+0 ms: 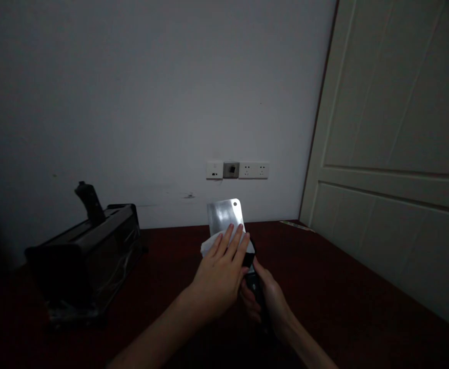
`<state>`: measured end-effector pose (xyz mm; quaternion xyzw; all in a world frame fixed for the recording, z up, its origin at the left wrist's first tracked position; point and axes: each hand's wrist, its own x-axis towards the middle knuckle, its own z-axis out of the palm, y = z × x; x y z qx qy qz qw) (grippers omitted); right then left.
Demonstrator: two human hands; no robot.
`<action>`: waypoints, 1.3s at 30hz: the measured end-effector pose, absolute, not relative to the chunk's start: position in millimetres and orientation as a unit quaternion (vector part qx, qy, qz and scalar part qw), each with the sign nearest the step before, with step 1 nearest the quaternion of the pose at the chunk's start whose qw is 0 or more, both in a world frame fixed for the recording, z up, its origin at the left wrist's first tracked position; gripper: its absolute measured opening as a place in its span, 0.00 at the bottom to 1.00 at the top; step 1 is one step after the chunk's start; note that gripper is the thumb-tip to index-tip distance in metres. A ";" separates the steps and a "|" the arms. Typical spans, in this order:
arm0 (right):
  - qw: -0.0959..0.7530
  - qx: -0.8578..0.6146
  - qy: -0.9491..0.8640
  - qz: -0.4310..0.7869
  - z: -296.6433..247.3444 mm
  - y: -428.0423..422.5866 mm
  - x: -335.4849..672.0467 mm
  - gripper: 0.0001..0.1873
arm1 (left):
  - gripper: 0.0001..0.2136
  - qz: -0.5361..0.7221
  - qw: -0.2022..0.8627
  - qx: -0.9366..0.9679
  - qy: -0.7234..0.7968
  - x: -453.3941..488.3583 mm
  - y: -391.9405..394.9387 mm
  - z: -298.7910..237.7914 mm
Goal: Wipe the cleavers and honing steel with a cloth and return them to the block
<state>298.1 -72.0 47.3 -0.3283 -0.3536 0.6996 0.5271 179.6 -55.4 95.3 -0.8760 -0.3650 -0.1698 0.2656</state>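
A cleaver (224, 214) is tilted up above the dark red tabletop, its broad shiny blade pointing away from me and a hole near the top corner. My right hand (272, 297) is closed around its black handle (256, 288). Across the lower blade my left hand (224, 261) presses a folded white cloth or tissue (208, 247), its fingers straight and close together. The cloth's middle and the lower blade are hidden beneath that hand. Something dark shows at the cloth's right edge, too dim to make out.
On the left stands a dark knife block (82, 246) with one black-handled knife (89, 202) upright in it. The red table (332, 287) meets a grey wall with sockets (253, 170). A pale panelled door (393, 205) borders the right side. A thin strip (297, 225) lies at the back right.
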 end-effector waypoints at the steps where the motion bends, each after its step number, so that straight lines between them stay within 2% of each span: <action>1: 0.532 -0.329 -0.351 0.697 47.3 -72.1 297.8 0.33 | 0.26 -0.175 0.269 -0.875 -0.364 179.5 -54.7 95.3; 9: 0.529 -0.348 -0.367 0.682 40.1 -71.6 289.0 0.30 | 0.27 -0.210 0.270 -0.856 -0.388 169.4 -41.4 104.7; 18: 0.535 -0.346 -0.409 0.654 40.0 -69.0 293.7 0.36 | 0.27 -0.182 0.269 -0.874 -0.361 182.8 -53.9 92.8; 24: 0.553 -0.362 -0.381 0.647 39.9 -74.2 285.9 0.31 | 0.28 -0.212 0.269 -0.857 -0.385 170.2 -41.5 108.6; 30: 0.533 -0.384 -0.386 0.648 29.9 -75.0 278.0 0.32 | 0.27 -0.241 0.274 -0.833 -0.415 155.6 -35.2 120.2; 36: 0.581 -0.381 -0.393 0.602 33.2 -73.6 282.6 0.33 | 0.27 -0.197 0.282 -0.866 -0.363 174.3 -53.6 108.7; 39: 0.551 -0.385 -0.398 0.624 30.7 -72.3 281.2 0.33 | 0.27 -0.204 0.276 -0.863 -0.371 170.7 -49.3 112.6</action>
